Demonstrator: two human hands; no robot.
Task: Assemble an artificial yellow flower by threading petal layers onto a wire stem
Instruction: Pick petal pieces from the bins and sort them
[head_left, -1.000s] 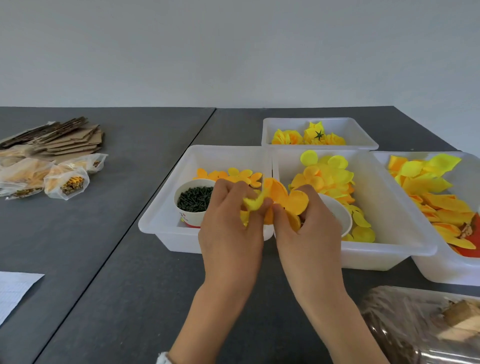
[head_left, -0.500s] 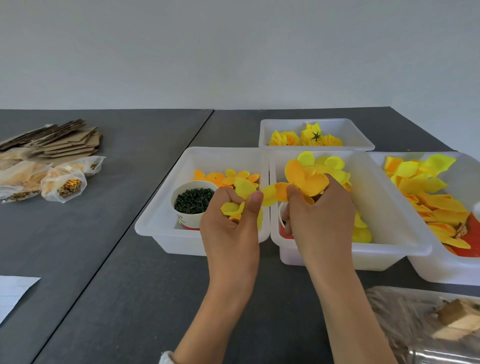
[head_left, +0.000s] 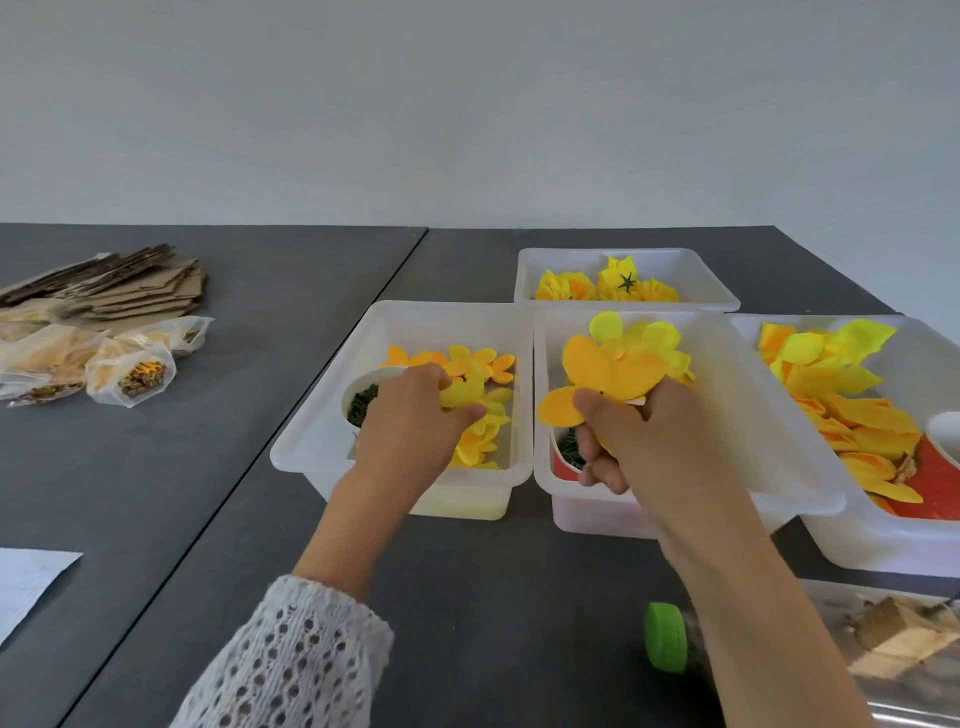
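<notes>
Grey table (head_left: 493, 597), petal-filled white bins (head_left: 322, 441)

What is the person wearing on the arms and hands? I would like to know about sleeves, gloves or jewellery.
The left hand is bare, and its forearm comes out of a white knitted sleeve with an open, lace-like hole pattern. The right hand and forearm are bare, with no sleeve in view. No gloves, rings or watch can be seen.

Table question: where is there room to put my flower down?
Bare dark table lies between the plastic bags and the left bin, and in front of that bin, near the left hand's sleeve. It's crowded on the right: bins packed side by side, bottle with green cap below.
</notes>
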